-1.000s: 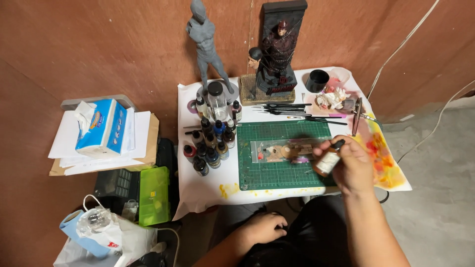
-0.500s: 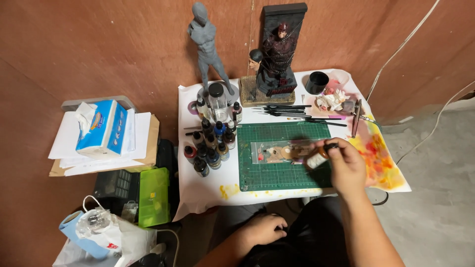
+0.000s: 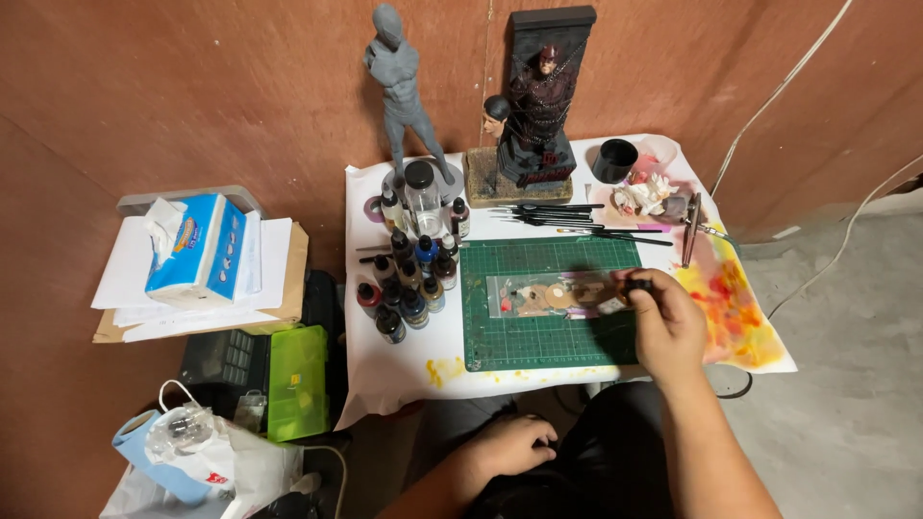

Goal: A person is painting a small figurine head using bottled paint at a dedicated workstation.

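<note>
Right hand (image 3: 666,322) over the right edge of the green cutting mat (image 3: 538,336), fingers pinched on a small dark bottle (image 3: 637,284), tip turned toward the clear palette sheet (image 3: 553,293) at about nine o'clock from the knuckles, probably so paint can drop straight onto the blobs already there. Left hand (image 3: 510,445) down at six o'clock, resting loosely curled on the lap, grasping nothing visible, apparently just parked out of the way.

Paint bottles (image 3: 409,279) clustered at nine o'clock from the mat, within easy reach. Brushes (image 3: 567,216) laid flat in a row at twelve o'clock, handles sideways, likely to stop rolling. Grey figure (image 3: 404,96) and dark red figure (image 3: 543,106) standing at the far edge against the wall, clear of the working area. Black cup (image 3: 615,160) at one o'clock. Stained paper (image 3: 731,308) at three o'clock, seemingly for wiping colour. Tissue box (image 3: 197,250) well apart at nine o'clock on stacked papers.
</note>
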